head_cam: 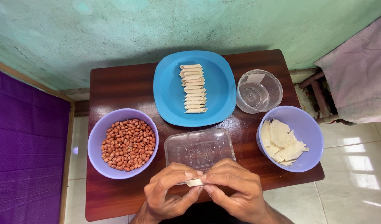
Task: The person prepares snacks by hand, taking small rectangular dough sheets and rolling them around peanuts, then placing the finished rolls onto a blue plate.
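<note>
Blue plate (169, 95), lilac bowls (95, 141)

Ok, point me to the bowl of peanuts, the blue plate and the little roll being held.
bowl of peanuts (97, 137): head view, on its bare left rim.
blue plate (167, 93): head view, on the bare left part.
roll (194, 182): head view, on the pale middle showing between both hands' fingertips.

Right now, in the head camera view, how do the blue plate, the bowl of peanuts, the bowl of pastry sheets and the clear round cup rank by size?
1. Blue plate, plainly largest.
2. Peanut bowl and pastry-sheet bowl: both lilac and look alike in size, so I won't rank them.
3. Clear round cup, smallest.
</note>
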